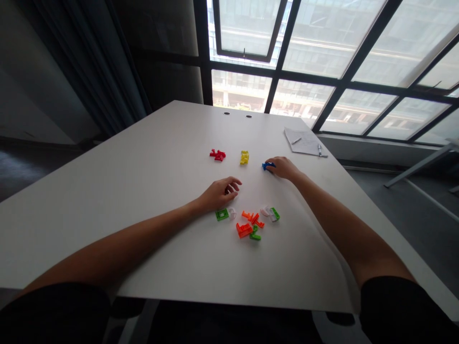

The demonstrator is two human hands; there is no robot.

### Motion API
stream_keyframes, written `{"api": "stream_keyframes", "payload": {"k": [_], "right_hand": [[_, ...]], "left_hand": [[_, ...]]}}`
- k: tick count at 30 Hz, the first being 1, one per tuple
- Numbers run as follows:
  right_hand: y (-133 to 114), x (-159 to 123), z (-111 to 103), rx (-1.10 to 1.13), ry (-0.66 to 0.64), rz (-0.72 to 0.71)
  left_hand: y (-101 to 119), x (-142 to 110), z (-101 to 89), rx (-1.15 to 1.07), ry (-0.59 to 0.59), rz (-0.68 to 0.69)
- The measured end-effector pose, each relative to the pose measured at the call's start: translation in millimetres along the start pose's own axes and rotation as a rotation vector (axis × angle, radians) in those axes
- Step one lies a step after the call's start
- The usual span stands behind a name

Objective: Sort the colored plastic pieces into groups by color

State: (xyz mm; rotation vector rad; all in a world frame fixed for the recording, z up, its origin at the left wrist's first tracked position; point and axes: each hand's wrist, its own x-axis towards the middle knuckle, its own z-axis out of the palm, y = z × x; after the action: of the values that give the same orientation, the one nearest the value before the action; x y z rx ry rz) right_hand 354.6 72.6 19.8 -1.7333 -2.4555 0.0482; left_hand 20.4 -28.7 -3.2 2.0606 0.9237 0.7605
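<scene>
Mostly, the attention falls on the **blue plastic piece** (266, 166), which sits on the white bench (143, 157) under the fingertips of the right hand (283, 168). The fingers curl over it and hide much of its shape, so I cannot tell whether they pinch it or merely touch it. It looks like light, stiff moulded plastic, small and probably easy to nudge across the smooth top. Its exposed side edges seem the likeliest place to take hold.

The left hand (218, 193) lies palm down and loosely curled, with nothing visible in it, just above a green square frame (222, 214) and a whitish translucent piece (232, 213). Orange pieces (244, 230) and a green hooked piece (255, 233) lie close by, with a white-and-green cluster (270, 213) to the right. Farther up the bench are a red piece (217, 155) and a yellow piece (244, 157), well apart from each other. A sheet of paper (303, 141) lies near the far corner, with a pen (296, 140) on it and a marker (320, 150) at its edge. The pale pieces fade against the bench, so their outlines are hard to make out, and the undersides of all the pieces are hidden.
</scene>
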Motion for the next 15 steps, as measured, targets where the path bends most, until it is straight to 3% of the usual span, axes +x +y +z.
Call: {"api": "stream_keyframes", "payload": {"k": [9, 15], "right_hand": [[1.1, 39.3, 0.7, -0.042, -0.014, 0.136], [9.7, 31.1, 5.7, 0.094, 0.071, 0.166]], "left_hand": [[-3.9, 3.5, -6.3, -0.078, 0.032, -0.058], [-8.9, 5.3, -9.2, -0.107, 0.039, -0.086]]}}
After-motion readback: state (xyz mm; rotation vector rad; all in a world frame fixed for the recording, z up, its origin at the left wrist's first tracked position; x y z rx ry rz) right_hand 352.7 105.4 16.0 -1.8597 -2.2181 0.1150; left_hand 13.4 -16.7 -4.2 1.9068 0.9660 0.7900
